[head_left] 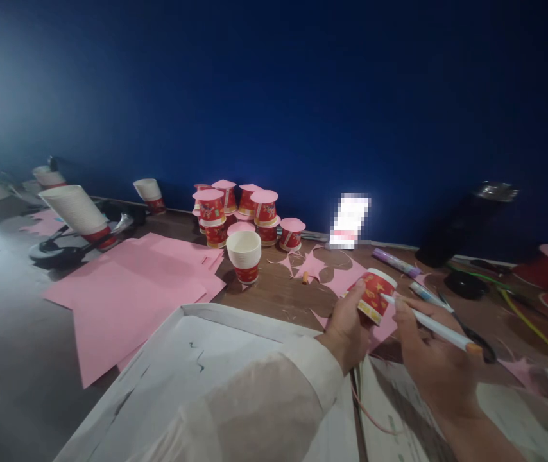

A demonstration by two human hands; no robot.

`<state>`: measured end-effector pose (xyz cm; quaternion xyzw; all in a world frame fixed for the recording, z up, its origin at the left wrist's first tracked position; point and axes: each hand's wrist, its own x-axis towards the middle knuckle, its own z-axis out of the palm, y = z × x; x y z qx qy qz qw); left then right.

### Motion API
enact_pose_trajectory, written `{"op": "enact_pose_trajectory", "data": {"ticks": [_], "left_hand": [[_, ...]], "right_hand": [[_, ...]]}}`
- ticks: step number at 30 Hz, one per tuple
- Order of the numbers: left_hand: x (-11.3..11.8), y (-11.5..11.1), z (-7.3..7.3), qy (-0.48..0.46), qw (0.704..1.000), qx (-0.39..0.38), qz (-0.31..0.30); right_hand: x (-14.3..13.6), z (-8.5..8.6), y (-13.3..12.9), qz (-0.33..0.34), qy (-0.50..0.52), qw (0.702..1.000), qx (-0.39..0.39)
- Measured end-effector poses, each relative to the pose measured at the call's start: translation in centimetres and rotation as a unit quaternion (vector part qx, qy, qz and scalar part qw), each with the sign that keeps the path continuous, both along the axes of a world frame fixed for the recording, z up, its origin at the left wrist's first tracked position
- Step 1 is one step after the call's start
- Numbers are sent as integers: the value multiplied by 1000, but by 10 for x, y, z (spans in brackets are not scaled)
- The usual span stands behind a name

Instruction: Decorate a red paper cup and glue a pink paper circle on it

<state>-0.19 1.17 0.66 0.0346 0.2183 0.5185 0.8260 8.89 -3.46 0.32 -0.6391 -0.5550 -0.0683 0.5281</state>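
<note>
A red paper cup [373, 301] with gold print is gripped in my left hand [348, 327], its white rim side tipped up. In my right hand [430, 353] is a white pen [440, 329] with an orange end; its tip is at the cup's side. Whether the tip touches the cup I cannot tell. Pink paper scraps [346, 279] lie beneath and behind the cup. Near them rest a purple tube [398, 263] and a pale blue tube [430, 296].
Several red cups with pink paper discs [264, 197] stand stacked by the blue wall. Nested cups [244, 250] stand before them. Pink sheets [134, 282] and a white box lid [197, 346] lie to the left. A dark bottle [466, 221] stands at the right.
</note>
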Motion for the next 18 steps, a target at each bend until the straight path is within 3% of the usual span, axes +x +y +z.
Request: {"op": "enact_pose_trajectory", "data": {"ticks": [18], "left_hand": [[-1, 0, 1, 4, 1000, -2, 0]], "right_hand": [[5, -6, 1, -10, 11, 1000, -25]]}}
